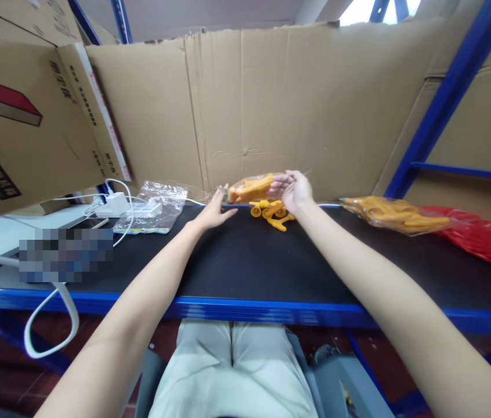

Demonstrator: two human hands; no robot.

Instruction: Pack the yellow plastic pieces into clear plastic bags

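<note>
A clear plastic bag with yellow-orange plastic parts inside [252,188] stands at the back of the black shelf top, between my hands and close to the cardboard. My left hand [213,211] is at the bag's left end, its thumb stretched out apart from the fingers. At the right end, my right hand [293,191] has its palm turned partly up and its fingers extended against the bag. Loose yellow plastic parts [270,213], some with round ends, lie just below the bag. Whether the bag rests on the surface or is lifted a little, I cannot tell.
To the right lie another bag of yellow parts [391,213] and red plastic film [483,235]. An opened clear bag [162,200], a white power strip [134,210] and cables [130,200] are at the left. Cardboard [245,110] walls the back; a blue frame edge [263,307] runs in front.
</note>
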